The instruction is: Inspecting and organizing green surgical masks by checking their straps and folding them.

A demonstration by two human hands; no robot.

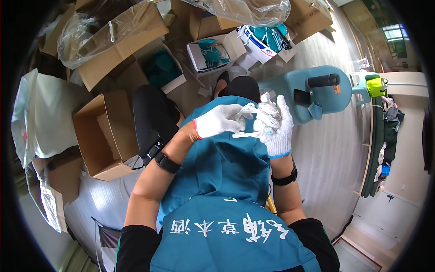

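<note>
My left hand (pixel 218 121), in a white knit glove with a red cuff, is closed on a white strip (pixel 247 110) over my lap. Facing it, my right hand (pixel 278 131), in a white glove with a blue cuff, has its fingers curled round a crumpled white bundle (pixel 268 119) that shows a little pale blue. A loose white end (pixel 244 134) sticks out of the bundle toward the left hand. What the bundle is made of cannot be made out against the white gloves. A teal apron (pixel 217 158) covers my lap beneath both hands.
An open, mostly bare cardboard box (pixel 106 136) stands at the left. Beyond my knees, a small white box (pixel 210 56) and a second box (pixel 265 43) hold teal cloth items with white cords. At right, a blue plastic stool (pixel 333 97) carries a black cylinder (pixel 323 80) and a phone (pixel 302 97).
</note>
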